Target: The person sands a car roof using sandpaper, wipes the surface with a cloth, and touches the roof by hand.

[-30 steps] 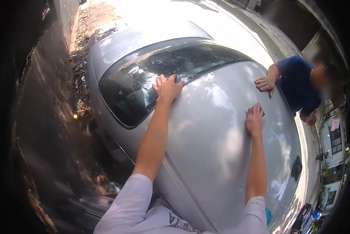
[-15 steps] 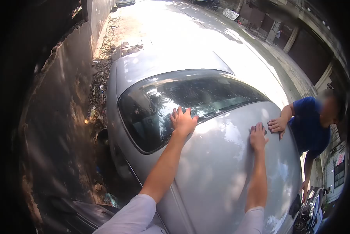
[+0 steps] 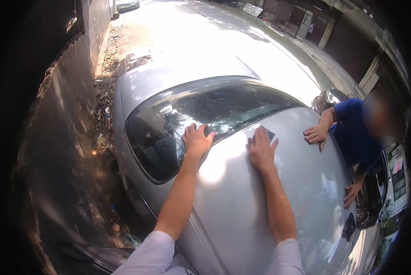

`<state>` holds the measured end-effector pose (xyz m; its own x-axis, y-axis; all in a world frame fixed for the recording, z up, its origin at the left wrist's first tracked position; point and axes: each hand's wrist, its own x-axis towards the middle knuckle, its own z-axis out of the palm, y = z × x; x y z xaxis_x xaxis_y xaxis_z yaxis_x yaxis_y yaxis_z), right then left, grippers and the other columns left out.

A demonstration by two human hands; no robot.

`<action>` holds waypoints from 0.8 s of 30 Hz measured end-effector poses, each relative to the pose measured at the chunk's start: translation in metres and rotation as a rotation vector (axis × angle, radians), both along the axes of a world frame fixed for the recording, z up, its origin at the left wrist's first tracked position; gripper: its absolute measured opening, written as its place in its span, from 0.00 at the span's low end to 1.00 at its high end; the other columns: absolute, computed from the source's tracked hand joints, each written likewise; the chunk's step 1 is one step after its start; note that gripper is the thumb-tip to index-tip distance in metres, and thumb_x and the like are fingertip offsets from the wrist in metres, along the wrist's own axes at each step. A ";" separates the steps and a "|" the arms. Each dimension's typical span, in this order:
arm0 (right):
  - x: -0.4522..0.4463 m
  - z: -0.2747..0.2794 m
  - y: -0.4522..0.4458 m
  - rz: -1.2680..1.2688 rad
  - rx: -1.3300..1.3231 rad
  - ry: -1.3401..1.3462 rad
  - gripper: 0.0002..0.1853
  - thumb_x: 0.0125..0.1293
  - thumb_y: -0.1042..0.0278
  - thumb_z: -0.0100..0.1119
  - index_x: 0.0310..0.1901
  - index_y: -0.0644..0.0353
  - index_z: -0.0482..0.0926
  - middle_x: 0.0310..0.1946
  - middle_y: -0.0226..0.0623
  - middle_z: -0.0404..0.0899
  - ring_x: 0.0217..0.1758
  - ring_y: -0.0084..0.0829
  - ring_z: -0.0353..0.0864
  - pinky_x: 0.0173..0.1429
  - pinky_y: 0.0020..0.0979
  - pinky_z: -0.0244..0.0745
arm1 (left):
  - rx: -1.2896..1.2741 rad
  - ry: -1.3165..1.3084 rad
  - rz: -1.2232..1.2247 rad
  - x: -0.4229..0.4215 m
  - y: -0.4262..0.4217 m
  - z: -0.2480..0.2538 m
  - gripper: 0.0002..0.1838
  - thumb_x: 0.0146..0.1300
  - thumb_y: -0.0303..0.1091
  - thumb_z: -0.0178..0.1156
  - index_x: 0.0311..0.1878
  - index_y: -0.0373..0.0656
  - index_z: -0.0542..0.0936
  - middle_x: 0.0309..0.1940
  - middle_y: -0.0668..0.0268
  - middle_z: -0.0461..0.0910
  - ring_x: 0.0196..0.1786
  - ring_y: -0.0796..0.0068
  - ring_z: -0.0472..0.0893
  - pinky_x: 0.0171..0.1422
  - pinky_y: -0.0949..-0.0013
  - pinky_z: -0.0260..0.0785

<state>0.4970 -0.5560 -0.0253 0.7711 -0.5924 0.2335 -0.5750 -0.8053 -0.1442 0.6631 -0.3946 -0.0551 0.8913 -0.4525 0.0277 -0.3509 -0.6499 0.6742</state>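
My left hand point(image 3: 197, 140) rests with spread fingers at the edge of the dark windshield point(image 3: 214, 105), where the glass meets the silver car roof point(image 3: 233, 197). To its right, my right hand point(image 3: 262, 150) presses a small dark flat piece point(image 3: 270, 135) against the roof; the piece shows beside the fingertips and is mostly covered. A co-worker in a blue shirt point(image 3: 354, 133) leans at the right side of the car, one hand point(image 3: 316, 134) flat on the roof and the other hand point(image 3: 352, 195) at the lower right edge.
A rough wall point(image 3: 72, 114) runs along the left, with leaves and debris point(image 3: 105, 96) at its foot. A dark cloth-like thing point(image 3: 348, 228) lies at the roof's right edge. Beyond the hood point(image 3: 182, 68) are a sunlit road, a parked car point(image 3: 128, 4) and a distant person point(image 3: 310, 31).
My right hand has slid left across the roof toward my left hand, away from the co-worker's hand. The co-worker's other hand has come up onto the car's edge. The view has shifted.
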 end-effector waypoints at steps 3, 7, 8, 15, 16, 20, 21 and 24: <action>-0.021 -0.005 0.097 0.408 -0.011 -0.002 0.33 0.75 0.49 0.44 0.71 0.66 0.62 0.77 0.44 0.55 0.81 0.40 0.50 0.78 0.66 0.37 | 0.028 -0.077 0.025 0.001 0.000 -0.006 0.28 0.62 0.57 0.62 0.64 0.59 0.78 0.71 0.56 0.65 0.76 0.54 0.59 0.77 0.46 0.48; -0.028 0.006 -0.008 0.182 0.063 -0.013 0.30 0.77 0.49 0.39 0.73 0.57 0.61 0.78 0.37 0.55 0.82 0.34 0.49 0.78 0.64 0.38 | 0.063 -0.086 0.023 0.004 -0.004 -0.007 0.28 0.61 0.58 0.63 0.64 0.62 0.78 0.72 0.57 0.65 0.75 0.54 0.62 0.75 0.45 0.52; -0.024 0.011 -0.051 0.007 0.061 -0.035 0.30 0.78 0.49 0.37 0.74 0.57 0.60 0.78 0.36 0.54 0.82 0.33 0.49 0.78 0.64 0.38 | 0.073 -0.102 -0.003 0.005 -0.005 -0.003 0.28 0.61 0.58 0.63 0.64 0.62 0.78 0.72 0.57 0.65 0.75 0.54 0.62 0.75 0.45 0.52; 0.017 -0.012 0.061 0.198 -0.031 -0.091 0.34 0.76 0.46 0.39 0.71 0.67 0.64 0.75 0.43 0.59 0.80 0.40 0.53 0.77 0.64 0.41 | 0.091 -0.136 0.023 0.016 -0.001 -0.010 0.24 0.64 0.55 0.60 0.63 0.64 0.78 0.69 0.63 0.69 0.72 0.57 0.67 0.74 0.46 0.55; 0.006 -0.017 0.095 0.278 -0.060 -0.122 0.34 0.75 0.45 0.43 0.69 0.67 0.65 0.74 0.44 0.61 0.79 0.41 0.55 0.76 0.64 0.43 | 0.098 -0.146 0.001 0.020 0.000 -0.010 0.24 0.64 0.55 0.60 0.63 0.64 0.78 0.69 0.63 0.69 0.72 0.57 0.67 0.74 0.46 0.55; -0.094 -0.005 0.084 0.385 0.071 -0.150 0.35 0.74 0.46 0.46 0.70 0.68 0.63 0.76 0.44 0.58 0.79 0.37 0.55 0.78 0.61 0.42 | 0.113 -0.057 0.004 0.025 -0.003 -0.011 0.24 0.63 0.54 0.63 0.62 0.63 0.79 0.69 0.67 0.70 0.72 0.58 0.66 0.73 0.43 0.56; -0.121 -0.008 0.031 0.117 0.024 -0.167 0.35 0.74 0.46 0.46 0.70 0.69 0.63 0.76 0.45 0.57 0.79 0.38 0.55 0.77 0.62 0.42 | 0.109 -0.075 -0.003 0.025 -0.003 -0.013 0.25 0.62 0.55 0.63 0.62 0.63 0.79 0.69 0.65 0.69 0.73 0.58 0.66 0.73 0.43 0.56; -0.153 -0.019 0.017 -0.168 -0.032 -0.142 0.35 0.74 0.47 0.45 0.71 0.69 0.62 0.77 0.45 0.56 0.79 0.40 0.55 0.76 0.65 0.42 | 0.127 -0.045 -0.011 0.029 -0.007 -0.016 0.27 0.62 0.58 0.62 0.64 0.65 0.78 0.71 0.62 0.67 0.74 0.55 0.64 0.74 0.40 0.53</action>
<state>0.3441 -0.5393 -0.0442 0.6202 -0.7001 0.3538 -0.6771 -0.7056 -0.2093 0.6925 -0.4013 -0.0710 0.8853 -0.4649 0.0097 -0.3868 -0.7247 0.5702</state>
